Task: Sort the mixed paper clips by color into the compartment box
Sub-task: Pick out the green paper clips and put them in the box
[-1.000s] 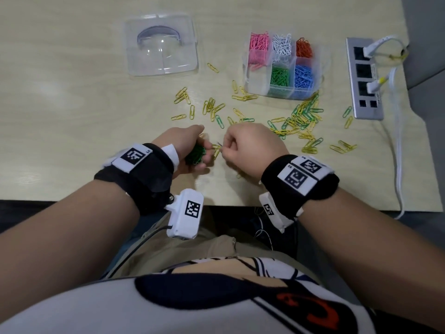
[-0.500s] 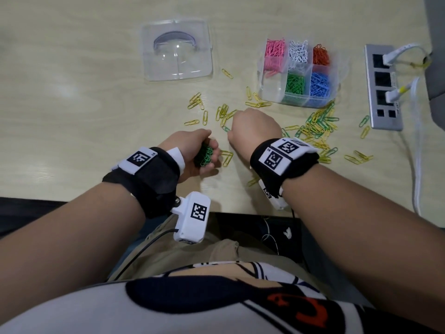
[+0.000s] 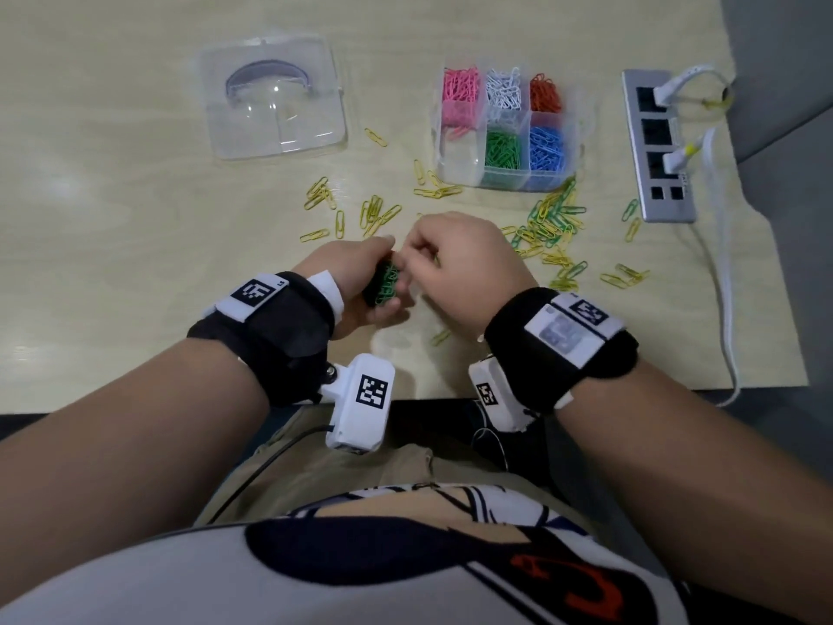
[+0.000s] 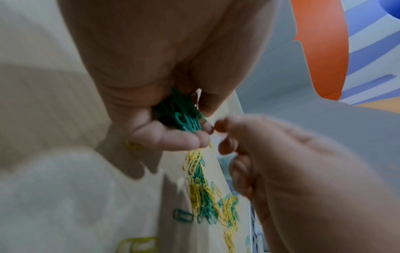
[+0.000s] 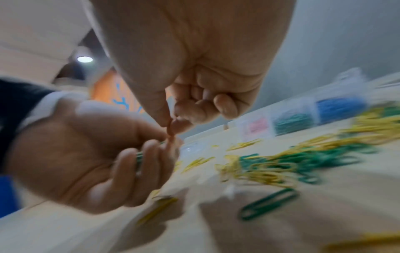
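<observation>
The left hand [image 3: 360, 281] cups a bunch of small green wire paper clips [image 3: 386, 284]; the right hand [image 3: 455, 268] pinches at them, whether holding one I cannot tell. Light, slippery, tangling: pinch singly. The clear compartment box [image 3: 459, 166] sits toward the bench's far edge.

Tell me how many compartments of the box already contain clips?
5: pink, white and orange in the far row; green and blue in the near row. The near-left compartment looks empty.

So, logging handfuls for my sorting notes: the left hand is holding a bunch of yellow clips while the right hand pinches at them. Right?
Not quite: the bunch of clips gripped by the left hand is green, not yellow, as the left wrist view shows. The right hand does pinch at it.
</observation>
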`<state>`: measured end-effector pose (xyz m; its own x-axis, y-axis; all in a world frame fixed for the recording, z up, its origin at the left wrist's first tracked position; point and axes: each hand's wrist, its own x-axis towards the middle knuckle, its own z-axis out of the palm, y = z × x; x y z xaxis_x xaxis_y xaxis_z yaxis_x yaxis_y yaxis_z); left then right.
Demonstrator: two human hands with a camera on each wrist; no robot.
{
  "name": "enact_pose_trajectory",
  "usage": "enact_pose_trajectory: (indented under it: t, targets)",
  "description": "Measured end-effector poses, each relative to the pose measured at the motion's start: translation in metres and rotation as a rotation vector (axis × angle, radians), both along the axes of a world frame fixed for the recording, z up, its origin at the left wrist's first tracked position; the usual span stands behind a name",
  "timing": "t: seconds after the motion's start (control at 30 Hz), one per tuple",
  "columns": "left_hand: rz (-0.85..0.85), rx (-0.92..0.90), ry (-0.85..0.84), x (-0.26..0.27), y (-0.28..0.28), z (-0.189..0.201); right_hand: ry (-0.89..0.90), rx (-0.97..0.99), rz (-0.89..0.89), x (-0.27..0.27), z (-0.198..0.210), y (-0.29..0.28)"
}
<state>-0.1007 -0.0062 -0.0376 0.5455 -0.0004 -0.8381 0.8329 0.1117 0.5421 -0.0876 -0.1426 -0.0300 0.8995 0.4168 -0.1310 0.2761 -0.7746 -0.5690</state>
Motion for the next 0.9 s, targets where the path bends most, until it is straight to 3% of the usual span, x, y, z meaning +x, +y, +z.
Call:
enact_pose_trajectory:
  t: [0.17,0.43,0.67,0.77,0.9]
  targets:
    - [-0.009,-0.007,-0.024,0.004,-0.002,-0.001,0.02,-0.206,-0.181,0.021,-0.012,-0.052]
    - [-0.067,0.006,-0.011,0.003,-0.007,0.001,0.049,-0.288,-0.037,0.024,-0.029,-0.041]
    - [-0.067,0.025,-0.008,0.002,-0.004,-0.001,-0.037,-0.241,-0.174,0.037,-0.022,-0.046]
    - [-0.06,0.024,-0.007,0.002,-0.003,-0.001,-0.035,-0.332,-0.156,0.04,-0.021,-0.051]
    - [-0.039,0.009,-0.003,0.003,-0.002,-0.004,-0.065,-0.269,-0.108,0.034,-0.019,-0.048]
